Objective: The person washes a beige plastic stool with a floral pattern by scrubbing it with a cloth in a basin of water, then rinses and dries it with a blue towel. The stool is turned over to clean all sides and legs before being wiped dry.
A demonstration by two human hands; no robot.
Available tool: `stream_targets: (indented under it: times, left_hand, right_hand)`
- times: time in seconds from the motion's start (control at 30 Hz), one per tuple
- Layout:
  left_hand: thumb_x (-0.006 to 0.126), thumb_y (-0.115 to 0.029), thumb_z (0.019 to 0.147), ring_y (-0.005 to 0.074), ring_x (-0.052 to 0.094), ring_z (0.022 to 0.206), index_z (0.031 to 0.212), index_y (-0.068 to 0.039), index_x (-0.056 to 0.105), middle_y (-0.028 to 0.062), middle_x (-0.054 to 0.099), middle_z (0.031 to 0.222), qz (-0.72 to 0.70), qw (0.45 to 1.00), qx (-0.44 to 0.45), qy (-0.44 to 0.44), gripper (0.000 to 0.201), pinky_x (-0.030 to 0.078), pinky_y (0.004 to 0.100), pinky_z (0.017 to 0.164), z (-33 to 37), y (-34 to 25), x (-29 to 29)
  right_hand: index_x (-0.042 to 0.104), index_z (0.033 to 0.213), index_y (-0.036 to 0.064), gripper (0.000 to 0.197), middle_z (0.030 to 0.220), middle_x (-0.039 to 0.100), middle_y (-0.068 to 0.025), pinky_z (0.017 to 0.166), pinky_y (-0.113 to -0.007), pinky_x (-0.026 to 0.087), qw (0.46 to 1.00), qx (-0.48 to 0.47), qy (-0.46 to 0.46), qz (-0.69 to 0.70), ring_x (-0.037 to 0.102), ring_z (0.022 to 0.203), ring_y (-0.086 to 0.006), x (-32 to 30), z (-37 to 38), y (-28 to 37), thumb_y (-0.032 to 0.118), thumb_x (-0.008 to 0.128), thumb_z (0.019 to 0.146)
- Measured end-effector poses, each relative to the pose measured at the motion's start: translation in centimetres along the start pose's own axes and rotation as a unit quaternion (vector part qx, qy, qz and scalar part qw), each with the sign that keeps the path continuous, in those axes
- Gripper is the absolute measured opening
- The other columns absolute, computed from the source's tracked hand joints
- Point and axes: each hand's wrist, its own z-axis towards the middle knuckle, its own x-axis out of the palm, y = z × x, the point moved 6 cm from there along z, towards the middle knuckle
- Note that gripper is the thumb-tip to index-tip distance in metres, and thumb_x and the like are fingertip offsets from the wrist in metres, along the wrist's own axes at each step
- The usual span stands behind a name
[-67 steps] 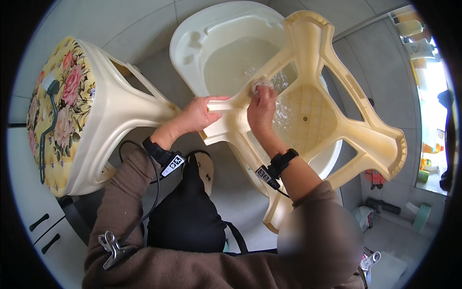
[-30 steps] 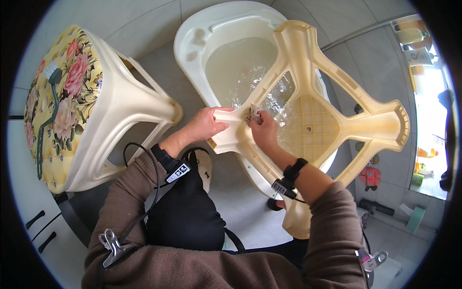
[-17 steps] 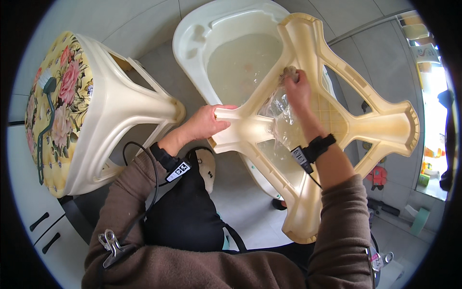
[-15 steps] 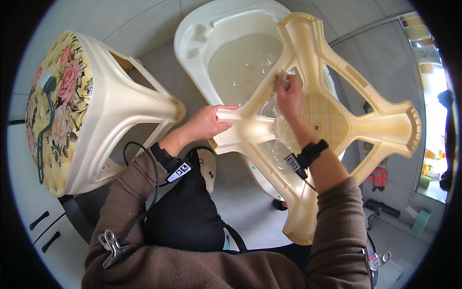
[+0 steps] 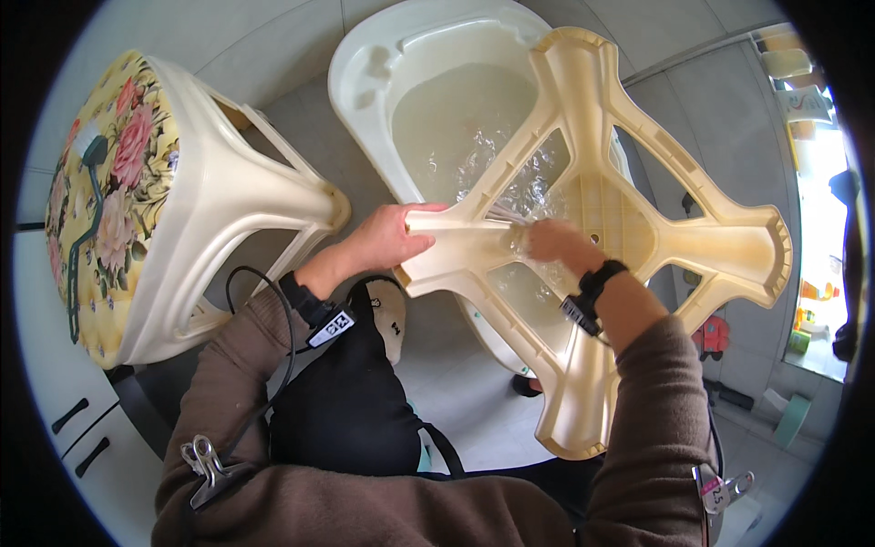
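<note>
Head view: your two hands are at one upturned stool (image 5: 611, 205) of yellowed plastic, which sits over the right side of the tub (image 5: 383, 36). Four channelled legs splay out from its underside, a ribbed grid with one round hole. Your left hand (image 5: 383, 237) is closed on the tip of the nearest-left leg (image 5: 437, 246), thumb on one side and fingers on the other. Your right hand (image 5: 561, 244), smeared by motion, is bent around a pale, wet-looking wad (image 5: 517, 240) at the inner end of that leg; its shape is too blurred to tell. The one tub is smooth white plastic, holding cloudy, rippled water (image 5: 447, 109). To your left is a second stool (image 5: 219, 173), glossy cream, its seat covered in a flowered, tufted print, with one long-handled brush (image 5: 94, 153) lying on it. You wear two black wrist bands (image 5: 602, 278) and brown fleece sleeves (image 5: 228, 365) bearing two metal clips (image 5: 208, 469).
</note>
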Motion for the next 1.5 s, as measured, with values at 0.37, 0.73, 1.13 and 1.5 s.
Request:
stream_targets:
  times: [0.37, 0.73, 1.13, 1.5]
  left_hand:
    - [0.067, -0.02, 0.088, 0.0242, 0.072, 0.087, 0.147, -0.009, 0.047, 0.0185, 0.073, 0.103, 0.016, 0.997, 0.023, 0.066, 0.064, 0.054, 0.0325, 0.086, -1.3, -1.5, 0.9]
    - [0.063, -0.015, 0.092, 0.013, 0.067, 0.095, 0.147, -0.009, 0.048, 0.0132, 0.073, 0.11, 0.015, 0.999, 0.005, 0.035, 0.057, 0.053, 0.03, 0.089, -1.3, -0.4, 1.2]
    - [0.065, -0.015, 0.091, 0.0139, 0.065, 0.102, 0.15, -0.007, 0.043, 0.0127, 0.071, 0.116, 0.016, 0.999, 0.014, 0.047, 0.063, 0.05, 0.0295, 0.096, -1.8, 0.4, 2.0]
    - [0.071, -0.027, 0.094, 0.014, 0.068, 0.091, 0.138, -0.004, 0.054, 0.0098, 0.07, 0.116, -0.055, 0.988, -0.013, 0.14, 0.052, 0.057, 0.0307, 0.082, -2.4, 2.3, 0.4]
  right_hand:
    - [0.061, 0.123, 0.001, 0.047, 0.132, 0.052, -0.0268, 0.093, -0.05, 0.05, 0.803, 0.339, -0.469, 0.142, 0.061, 0.11, -0.041, 8.0, 7.8, -9.8, 0.035, 0.065, 0.091]
    - [0.066, 0.098, 0.0072, 0.024, 0.083, 0.065, -0.003, 0.055, -0.031, 0.047, 0.429, 0.054, -0.286, 0.855, 0.062, 0.069, -0.0146, -2.4, 2.7, -7.8, 0.031, 0.062, 0.093]
    - [0.051, 0.127, 0.0109, 0.05, 0.111, 0.061, -0.0001, 0.078, -0.034, 0.049, 0.313, 0.005, -0.408, 0.858, 0.059, 0.094, -0.013, -8.7, -1.0, 2.5, 0.026, 0.076, 0.087]
    - [0.051, 0.122, 0.0088, 0.045, 0.108, 0.06, -0.0122, 0.084, -0.036, 0.05, 0.667, -0.031, -0.37, 0.645, 0.06, 0.099, -0.0248, -2.5, 2.3, 6.4, 0.006, 0.071, 0.082]
